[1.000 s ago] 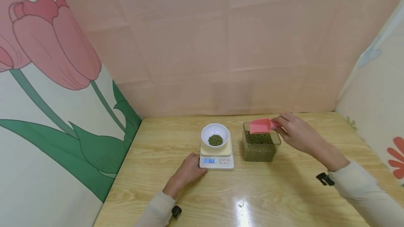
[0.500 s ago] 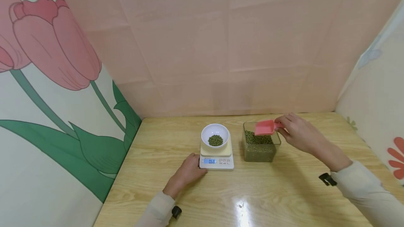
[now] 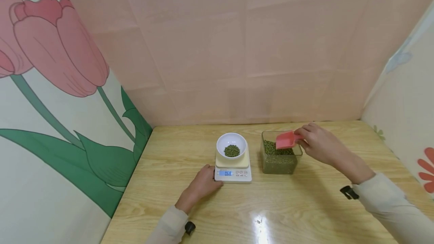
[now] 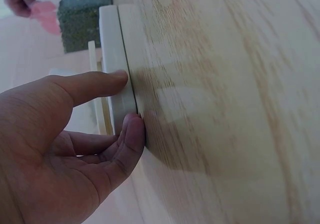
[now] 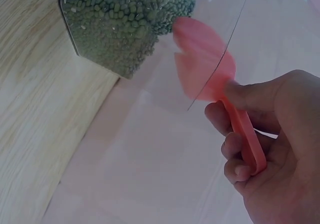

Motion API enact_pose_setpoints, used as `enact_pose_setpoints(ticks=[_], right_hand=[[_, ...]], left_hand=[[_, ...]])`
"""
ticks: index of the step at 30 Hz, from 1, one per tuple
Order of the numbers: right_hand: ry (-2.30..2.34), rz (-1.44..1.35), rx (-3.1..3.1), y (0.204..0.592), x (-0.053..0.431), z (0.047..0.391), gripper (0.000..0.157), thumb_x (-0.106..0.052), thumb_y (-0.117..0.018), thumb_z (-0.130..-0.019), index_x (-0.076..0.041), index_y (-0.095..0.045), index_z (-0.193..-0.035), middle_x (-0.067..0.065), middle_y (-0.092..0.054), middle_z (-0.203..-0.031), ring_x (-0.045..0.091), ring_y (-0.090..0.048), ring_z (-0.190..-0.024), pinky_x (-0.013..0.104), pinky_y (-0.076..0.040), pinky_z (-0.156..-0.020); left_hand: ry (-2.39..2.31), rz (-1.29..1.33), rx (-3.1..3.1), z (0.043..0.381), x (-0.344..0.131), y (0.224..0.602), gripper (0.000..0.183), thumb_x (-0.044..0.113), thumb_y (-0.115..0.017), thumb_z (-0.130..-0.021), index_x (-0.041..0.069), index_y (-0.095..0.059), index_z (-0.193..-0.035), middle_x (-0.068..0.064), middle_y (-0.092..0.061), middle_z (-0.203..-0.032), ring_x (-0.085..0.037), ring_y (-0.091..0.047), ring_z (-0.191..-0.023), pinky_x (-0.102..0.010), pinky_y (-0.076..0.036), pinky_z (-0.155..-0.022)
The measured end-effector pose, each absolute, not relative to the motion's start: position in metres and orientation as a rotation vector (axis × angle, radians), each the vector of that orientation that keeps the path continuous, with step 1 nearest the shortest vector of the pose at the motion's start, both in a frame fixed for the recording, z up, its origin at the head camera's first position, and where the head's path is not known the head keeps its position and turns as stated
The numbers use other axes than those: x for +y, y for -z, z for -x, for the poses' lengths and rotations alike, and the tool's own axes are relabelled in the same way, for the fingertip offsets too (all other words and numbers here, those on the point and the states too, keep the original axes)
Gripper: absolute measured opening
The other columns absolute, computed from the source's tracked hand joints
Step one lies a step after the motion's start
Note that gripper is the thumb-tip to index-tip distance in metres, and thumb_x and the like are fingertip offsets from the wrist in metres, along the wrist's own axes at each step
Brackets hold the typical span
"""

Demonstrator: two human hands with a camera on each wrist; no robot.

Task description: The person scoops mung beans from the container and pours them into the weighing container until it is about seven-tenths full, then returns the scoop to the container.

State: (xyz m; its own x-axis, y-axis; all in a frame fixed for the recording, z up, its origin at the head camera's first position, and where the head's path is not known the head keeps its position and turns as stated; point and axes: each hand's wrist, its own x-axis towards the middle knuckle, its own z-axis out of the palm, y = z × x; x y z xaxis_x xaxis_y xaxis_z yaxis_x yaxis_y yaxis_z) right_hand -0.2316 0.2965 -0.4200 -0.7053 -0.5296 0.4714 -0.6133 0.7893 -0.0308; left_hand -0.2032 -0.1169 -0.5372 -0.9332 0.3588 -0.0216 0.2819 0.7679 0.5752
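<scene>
My right hand [image 3: 317, 142] grips the handle of a pink scoop [image 3: 286, 140], fingers and thumb wrapped round it in the right wrist view. The scoop's blade dips inside the rim of a clear container [image 3: 279, 166], tilted with its front edge down at the mung beans [image 5: 125, 14]. My left hand [image 3: 204, 181] holds the front left corner of a white kitchen scale [image 3: 234, 176], thumb along its front edge and fingers on its side. On the scale stands a white bowl [image 3: 231, 138] with a small heap of mung beans. The display reads 0.68.
The container stands just right of the scale on a wood-grain table [image 3: 159, 153]. A pink backdrop [image 3: 203, 97] rises behind the table. Side panels with printed flowers close off the left and right.
My right hand has moved the scoop slightly right and lower, and its blade has tipped down toward the beans. The left hand, scale and bowl stay put; the display is unchanged.
</scene>
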Motion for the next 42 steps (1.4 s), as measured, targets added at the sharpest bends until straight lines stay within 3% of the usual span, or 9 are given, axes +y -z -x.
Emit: enact_pose_setpoints(ticks=[5, 42], right_hand=[[-0.246, -0.832, -2.622, 0.418, 0.292, 0.229, 0.024, -0.002, -0.082, -0.085, 0.004, -0.076, -0.108, 0.017, -0.075, -0.101, 0.036, -0.069, -0.094, 0.055, -0.061, -0.081], [-0.236, -0.82, -2.726, 0.423, 0.279, 0.237, 0.02, -0.005, -0.08, -0.09, 0.004, -0.077, -0.108, 0.018, -0.075, -0.101, 0.038, -0.071, -0.094, 0.056, -0.06, -0.085]], left_hand=[[-0.881, -0.518, 2.836, 0.203, -0.117, 0.537, 0.041, 0.021, -0.084, -0.089, 0.007, -0.073, -0.127, -0.003, -0.069, -0.101, -0.014, -0.053, -0.091, -0.031, -0.051, -0.08], [-0.886, -0.512, 2.83, 0.203, -0.117, 0.538, 0.043, 0.021, -0.083, -0.09, 0.007, -0.072, -0.13, -0.002, -0.068, -0.101, -0.014, -0.052, -0.09, -0.032, -0.051, -0.08]])
